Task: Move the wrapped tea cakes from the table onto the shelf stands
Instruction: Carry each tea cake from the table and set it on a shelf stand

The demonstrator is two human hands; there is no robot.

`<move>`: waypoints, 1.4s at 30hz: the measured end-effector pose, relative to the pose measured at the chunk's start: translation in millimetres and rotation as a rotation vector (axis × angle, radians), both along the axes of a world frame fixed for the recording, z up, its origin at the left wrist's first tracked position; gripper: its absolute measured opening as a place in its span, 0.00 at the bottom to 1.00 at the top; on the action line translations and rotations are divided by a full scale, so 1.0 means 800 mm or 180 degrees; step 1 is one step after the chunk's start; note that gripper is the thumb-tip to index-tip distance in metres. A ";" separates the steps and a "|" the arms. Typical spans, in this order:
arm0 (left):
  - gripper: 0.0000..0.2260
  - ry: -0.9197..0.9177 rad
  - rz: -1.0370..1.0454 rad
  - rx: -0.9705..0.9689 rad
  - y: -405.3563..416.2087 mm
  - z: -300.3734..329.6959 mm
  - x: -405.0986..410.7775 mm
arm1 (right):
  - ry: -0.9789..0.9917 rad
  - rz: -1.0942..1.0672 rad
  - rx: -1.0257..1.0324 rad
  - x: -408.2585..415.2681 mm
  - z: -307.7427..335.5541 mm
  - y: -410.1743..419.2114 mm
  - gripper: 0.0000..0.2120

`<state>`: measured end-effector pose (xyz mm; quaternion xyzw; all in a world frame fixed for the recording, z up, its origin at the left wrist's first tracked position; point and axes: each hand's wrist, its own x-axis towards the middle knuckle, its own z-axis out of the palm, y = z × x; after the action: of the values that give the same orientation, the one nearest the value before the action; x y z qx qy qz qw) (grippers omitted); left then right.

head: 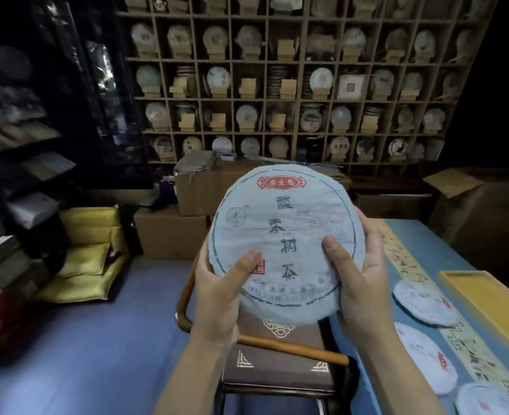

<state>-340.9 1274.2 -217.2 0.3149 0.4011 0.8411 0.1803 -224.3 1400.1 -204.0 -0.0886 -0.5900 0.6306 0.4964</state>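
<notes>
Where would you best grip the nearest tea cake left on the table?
By the rim of the tea cake, coming from above. It lies flat on the table, a thin disc, so only opposite edges offer a hold, as both hands now hold the raised cake.

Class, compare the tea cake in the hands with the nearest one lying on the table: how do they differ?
The held tea cake stands upright, gripped by both hands; the table tea cake lies flat, untouched. The held one shows its whole printed face; the table one is blurred. Both are round and paper-wrapped.
</notes>
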 end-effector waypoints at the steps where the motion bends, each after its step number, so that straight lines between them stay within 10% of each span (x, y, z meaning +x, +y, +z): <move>1: 0.28 -0.0034 0.0061 -0.0017 -0.015 0.001 -0.019 | 0.0019 0.0021 -0.0012 -0.023 0.001 -0.013 0.27; 11: 0.34 0.0093 0.1000 -0.0877 -0.180 0.020 -0.229 | 0.0427 0.0037 -0.0214 -0.252 0.006 -0.134 0.30; 35: 0.33 0.0421 0.2752 -0.0055 -0.260 0.020 -0.625 | -0.0132 0.1353 0.0028 -0.715 0.004 -0.234 0.23; 42: 0.32 0.0389 0.3051 0.0075 -0.229 0.040 -0.792 | -0.0719 0.1283 0.0227 -0.860 0.023 -0.193 0.43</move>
<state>-974.2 1090.8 -185.0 0.1454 0.5013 0.8140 -0.2550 -912.2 1245.3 -185.2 -0.0213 -0.6696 0.6817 0.2940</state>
